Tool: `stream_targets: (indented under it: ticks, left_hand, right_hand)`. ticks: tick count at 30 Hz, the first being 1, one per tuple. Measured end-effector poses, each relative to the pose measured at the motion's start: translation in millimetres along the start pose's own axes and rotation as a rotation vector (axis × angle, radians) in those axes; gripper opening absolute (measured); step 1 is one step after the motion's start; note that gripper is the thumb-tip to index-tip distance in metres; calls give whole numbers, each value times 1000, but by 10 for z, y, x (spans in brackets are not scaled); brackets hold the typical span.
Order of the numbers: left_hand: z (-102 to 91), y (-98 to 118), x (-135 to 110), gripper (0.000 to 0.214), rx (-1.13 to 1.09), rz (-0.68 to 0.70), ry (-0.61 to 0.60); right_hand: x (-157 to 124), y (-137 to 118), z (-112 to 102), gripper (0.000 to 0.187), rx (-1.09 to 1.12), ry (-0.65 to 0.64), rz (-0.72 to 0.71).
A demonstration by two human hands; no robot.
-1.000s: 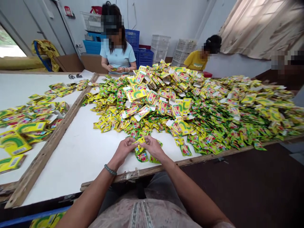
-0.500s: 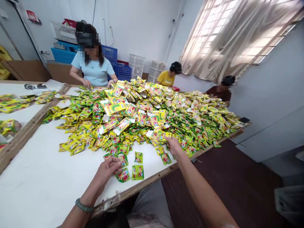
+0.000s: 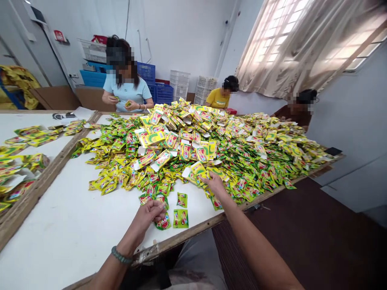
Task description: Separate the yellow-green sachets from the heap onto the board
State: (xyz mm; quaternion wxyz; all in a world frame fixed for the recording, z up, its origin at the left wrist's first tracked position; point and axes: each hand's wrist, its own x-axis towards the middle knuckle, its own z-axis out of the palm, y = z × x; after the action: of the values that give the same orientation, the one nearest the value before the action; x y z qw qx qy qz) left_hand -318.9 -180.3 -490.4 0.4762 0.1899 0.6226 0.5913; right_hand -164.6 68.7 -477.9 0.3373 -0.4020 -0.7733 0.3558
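Note:
My left hand [image 3: 152,212] hovers low over the near table edge with its fingers curled into a pinch; whatever they hold, if anything, is hidden. Beneath and beside it lie green candy packets with red fruit prints, among them a packet [image 3: 163,222] by the fingertips. A larger green packet [image 3: 180,218] and a small green packet [image 3: 182,199] lie just to the right. At the near side of the heap, my right hand [image 3: 216,184] has its fingers closed on a small yellow carton [image 3: 197,170], whose white flap sticks out to the left.
A large heap of yellow cartons [image 3: 161,159] and green packets [image 3: 250,175] spreads over the white table [image 3: 60,225]. A wooden strip [image 3: 45,185] divides off more cartons at left. Across the table, a co-worker in light blue [image 3: 128,94] holds packets. Two other people sit farther right.
My right hand has drawn the yellow carton slightly left. My left hand stays by the packets. The co-worker in light blue has raised both hands from the table. The view has shifted a little.

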Motion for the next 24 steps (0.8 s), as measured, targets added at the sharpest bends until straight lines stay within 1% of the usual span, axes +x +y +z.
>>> stream_targets:
  ticks: [1, 3, 4, 6, 8, 9, 11, 13, 14, 16, 18, 19, 21, 24]
  left_hand:
    - [29, 10, -3, 42, -25, 4, 2]
    - [84, 36, -5, 47, -90, 26, 19]
    - [102, 49, -6, 49, -132, 42, 26]
    - [102, 64, -9, 50, -209, 85, 62]
    - [44, 56, -25, 45, -254, 122, 117]
    - [-7, 45, -40, 42, -264, 134, 139]
    - [-139, 15, -84, 37, -261, 149, 167]
    - [-281, -7, -144, 35, -238, 163, 131]
    - [-343, -13, -176, 35, -218, 169, 100]
    - [-433, -14, -243, 38, -183, 166, 7]
    - [-474, -14, -303, 41, -168, 156, -75]
    - [-481, -19, -329, 41, -166, 153, -95]
    - [-484, -45, -370, 40, -172, 144, -100]
    - [-488, -106, -410, 38, -198, 120, -96]
  right_hand:
    - [-91, -80, 89, 23, -36, 3, -67]
    - [-361, -278, 320, 20, -76, -11, -232]
    - [-531, -387, 447, 17, -59, -56, -309]
    - [-892, -593, 684, 12, 20, -219, -411]
    - [-1204, -749, 862, 13, 96, -408, -441]
    - [-1315, -800, 924, 12, 134, -490, -433]
    - [-1415, -855, 996, 12, 215, -635, -379]
    - [-1351, -879, 1019, 17, 319, -697, -262]
    - [-1270, -893, 1023, 21, 373, -691, -199]
    - [-1059, -945, 1037, 29, 449, -610, -103]
    - [-853, -1026, 1070, 31, 401, -574, -131]
    - [-772, -1072, 1092, 30, 352, -595, -173]
    - [-665, -1159, 1132, 25, 211, -689, -274]
    - [-603, -1267, 1147, 19, -6, -804, -388]
